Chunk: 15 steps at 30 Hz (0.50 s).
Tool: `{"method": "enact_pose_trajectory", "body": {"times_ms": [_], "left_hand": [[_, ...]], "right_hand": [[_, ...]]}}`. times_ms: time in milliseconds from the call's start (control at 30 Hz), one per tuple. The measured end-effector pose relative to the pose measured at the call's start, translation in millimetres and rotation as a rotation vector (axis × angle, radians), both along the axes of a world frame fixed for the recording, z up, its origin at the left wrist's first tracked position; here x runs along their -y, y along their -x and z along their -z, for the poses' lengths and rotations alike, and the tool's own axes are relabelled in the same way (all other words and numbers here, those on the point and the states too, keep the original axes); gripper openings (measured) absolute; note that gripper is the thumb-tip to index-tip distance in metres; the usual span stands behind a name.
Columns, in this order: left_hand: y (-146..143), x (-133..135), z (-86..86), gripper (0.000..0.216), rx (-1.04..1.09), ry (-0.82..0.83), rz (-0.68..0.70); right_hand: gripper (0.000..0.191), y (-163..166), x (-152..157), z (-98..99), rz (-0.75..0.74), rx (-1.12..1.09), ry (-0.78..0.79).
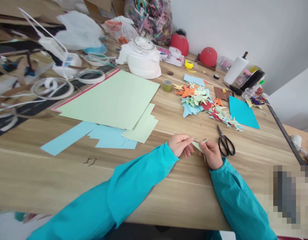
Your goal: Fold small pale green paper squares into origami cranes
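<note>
In the head view, you hold a small folded piece of pale green paper [196,144] between your two hands, near each other over the desk [154,193], your left hand [180,145] with its fingertips at the paper's left tip and your right hand [210,153] clamped on the other end between thumb and fingers. Teal sleeves [141,178] cover your arms. The wood-grained desk spreads out before you to a white wall [234,26], with coiled white cord [52,88] at far left and a bulging clear bag [154,21] of colourful pieces at the back. Counted around you: one pair of black scissors [226,146] just beside your right hand, one turquoise sheet [244,112] beyond it, one large pale green sheet [108,100] to your left, one yellow tape measure [189,64], two red domed objects [208,56], and a heap of folded paper shapes [197,99], too overlapped to number
</note>
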<state>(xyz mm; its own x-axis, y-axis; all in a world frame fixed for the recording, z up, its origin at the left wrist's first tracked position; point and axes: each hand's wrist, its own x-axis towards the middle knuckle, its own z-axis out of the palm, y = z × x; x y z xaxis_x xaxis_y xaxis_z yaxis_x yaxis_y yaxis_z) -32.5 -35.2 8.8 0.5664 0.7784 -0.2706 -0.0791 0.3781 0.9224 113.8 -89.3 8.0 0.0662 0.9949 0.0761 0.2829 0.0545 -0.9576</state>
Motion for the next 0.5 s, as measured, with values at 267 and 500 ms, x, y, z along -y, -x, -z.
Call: {"method": "enact_pose_trajectory", "body": {"times_ms": [267,500], "left_hand": [[-0.1,1.4,-3.3,0.052,0.053,0.028,-0.061],[-0.1,0.8,-2.9,0.043,0.039,-0.062,-0.054]], "right_hand": [[0.042,0.5,0.5,-2.8,0.003,0.017,-0.017],[0.041,-0.5,0.5,-0.9,0.005,0.004,0.002]]}}
